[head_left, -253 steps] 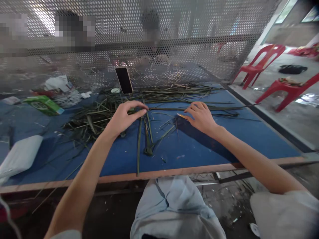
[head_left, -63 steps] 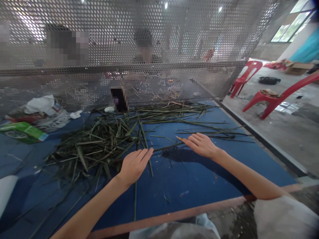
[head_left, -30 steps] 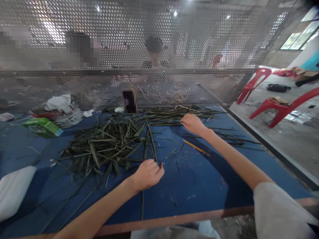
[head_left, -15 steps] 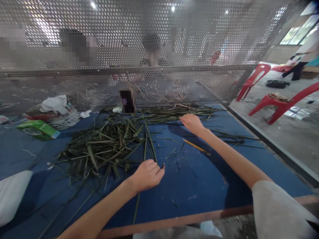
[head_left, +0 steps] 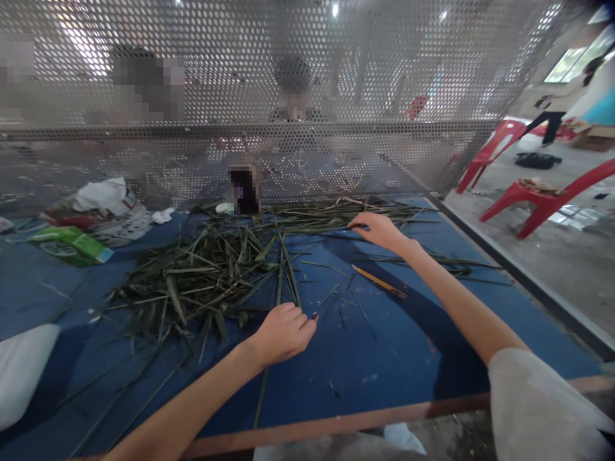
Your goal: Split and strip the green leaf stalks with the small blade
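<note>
My left hand (head_left: 287, 331) is closed in a fist, low over the table, with a small dark tip at the thumb; what the fingers hold is hidden. Long green leaf strips (head_left: 288, 272) run above it, and another strip (head_left: 261, 397) shows below. Farther away, my right hand (head_left: 379, 229) reaches to the long leaf strips (head_left: 327, 218) along the back. Its thumb and fingers are curved with a gap between them. A yellow craft knife (head_left: 379, 282) lies below the right hand. Left of my hands is a heap of cut leaf pieces (head_left: 192, 282).
A perforated metal screen (head_left: 336, 153) stands behind the blue table (head_left: 384, 365). At the left are a green packet (head_left: 70, 245), a bag of litter (head_left: 108, 208) and a white object (head_left: 24, 371). Red chairs (head_left: 538, 198) stand to the right. People sit beyond the screen.
My right hand has shifted slightly right and turned, so a gap between thumb and fingers shows. My left hand has stayed nearly still. A person at the far right has come more into view.
</note>
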Available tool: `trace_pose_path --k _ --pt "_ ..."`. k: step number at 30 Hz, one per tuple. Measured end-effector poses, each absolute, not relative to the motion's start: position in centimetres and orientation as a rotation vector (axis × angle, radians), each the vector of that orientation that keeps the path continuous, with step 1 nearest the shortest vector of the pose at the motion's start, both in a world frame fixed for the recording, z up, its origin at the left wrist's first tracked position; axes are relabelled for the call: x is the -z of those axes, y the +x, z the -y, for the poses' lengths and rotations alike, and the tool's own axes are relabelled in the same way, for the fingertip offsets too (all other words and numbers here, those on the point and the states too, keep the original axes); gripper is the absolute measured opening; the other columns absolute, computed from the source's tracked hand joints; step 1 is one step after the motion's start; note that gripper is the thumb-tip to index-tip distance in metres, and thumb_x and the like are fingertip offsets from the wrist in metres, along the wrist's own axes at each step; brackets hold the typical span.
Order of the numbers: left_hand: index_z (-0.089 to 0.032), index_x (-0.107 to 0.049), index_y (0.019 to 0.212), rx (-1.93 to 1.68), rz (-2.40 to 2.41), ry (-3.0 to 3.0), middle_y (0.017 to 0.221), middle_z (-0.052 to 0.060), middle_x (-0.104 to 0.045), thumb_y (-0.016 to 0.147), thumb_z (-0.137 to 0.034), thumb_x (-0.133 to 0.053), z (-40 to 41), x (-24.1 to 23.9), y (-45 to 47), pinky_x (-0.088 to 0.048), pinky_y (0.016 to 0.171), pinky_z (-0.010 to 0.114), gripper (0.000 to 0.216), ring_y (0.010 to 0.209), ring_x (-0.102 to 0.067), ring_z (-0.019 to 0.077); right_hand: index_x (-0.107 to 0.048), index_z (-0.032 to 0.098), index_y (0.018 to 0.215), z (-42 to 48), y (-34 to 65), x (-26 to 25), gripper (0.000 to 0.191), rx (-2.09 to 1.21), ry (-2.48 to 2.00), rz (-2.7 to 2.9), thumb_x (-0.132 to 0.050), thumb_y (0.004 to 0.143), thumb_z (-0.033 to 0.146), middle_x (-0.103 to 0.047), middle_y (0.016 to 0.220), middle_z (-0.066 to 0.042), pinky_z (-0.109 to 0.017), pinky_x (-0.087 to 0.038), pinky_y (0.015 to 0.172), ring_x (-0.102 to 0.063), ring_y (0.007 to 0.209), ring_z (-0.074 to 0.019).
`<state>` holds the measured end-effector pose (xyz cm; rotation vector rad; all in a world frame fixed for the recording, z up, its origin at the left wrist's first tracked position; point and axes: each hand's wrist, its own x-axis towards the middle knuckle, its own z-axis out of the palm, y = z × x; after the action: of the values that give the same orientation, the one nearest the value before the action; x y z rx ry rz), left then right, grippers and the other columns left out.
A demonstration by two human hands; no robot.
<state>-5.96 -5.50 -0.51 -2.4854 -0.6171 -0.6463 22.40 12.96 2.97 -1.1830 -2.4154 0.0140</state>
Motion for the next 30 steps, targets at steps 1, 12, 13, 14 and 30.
trace_pose_path --k 1,12,13,14,30 --pt "-0.018 -0.047 0.055 0.648 0.616 -2.486 0.046 -0.002 -0.042 0.088 -0.012 -0.051 5.5 0.5 -5.9 -0.026 0.052 0.031 0.034 0.048 -0.039 0.0119 -0.072 0.022 0.098 -12.9 22.2 -2.7 0.021 -0.050 -1.192 2.482 -0.055 0.086 0.019 -0.073 0.101 -0.004 -0.030 -0.048 0.081 -0.066 0.094 -0.0207" --pt "-0.018 -0.046 0.054 0.656 0.628 -2.487 0.046 -0.002 -0.043 0.088 -0.013 -0.053 5.5 0.3 -5.9 -0.025 0.052 0.031 0.034 0.047 -0.040 0.0119 -0.066 0.023 0.112 -11.8 20.5 -2.5 0.033 0.059 -1.252 2.477 -0.039 0.098 0.035 -0.074 0.099 -0.003 -0.026 -0.044 0.070 -0.070 0.084 -0.0197" --pt "-0.018 -0.047 0.055 0.650 0.626 -2.492 0.046 -0.002 -0.044 0.088 -0.013 -0.053 5.5 0.3 -5.9 -0.025 0.052 0.031 0.034 0.047 -0.040 0.0118 -0.065 0.022 0.114 -11.8 20.5 -2.6 0.034 0.110 -1.285 2.448 -0.038 0.099 0.035 -0.075 0.098 -0.004 -0.026 -0.043 0.068 -0.069 0.081 -0.0199" --pt "-0.017 -0.047 0.056 0.642 0.628 -2.497 0.047 -0.002 -0.045 0.089 -0.013 -0.052 5.5 0.3 -5.9 -0.025 0.052 0.031 0.034 0.047 -0.040 0.0117 -0.064 0.021 0.116 -11.7 20.6 -2.8 0.035 0.152 -1.303 2.427 -0.037 0.099 0.034 -0.074 0.098 -0.005 -0.026 -0.043 0.067 -0.069 0.081 -0.0203" --pt "-0.017 -0.046 0.056 0.630 0.627 -2.525 0.047 -0.002 -0.044 0.089 -0.013 -0.052 5.5 0.6 -5.9 -0.025 0.053 0.031 0.034 0.048 -0.041 0.0114 -0.075 0.020 0.082 -12.4 21.4 -2.7 0.042 -0.479 -1.174 2.541 -0.045 0.093 0.047 -0.073 0.079 -0.004 -0.027 -0.046 0.068 -0.065 0.070 -0.0175"
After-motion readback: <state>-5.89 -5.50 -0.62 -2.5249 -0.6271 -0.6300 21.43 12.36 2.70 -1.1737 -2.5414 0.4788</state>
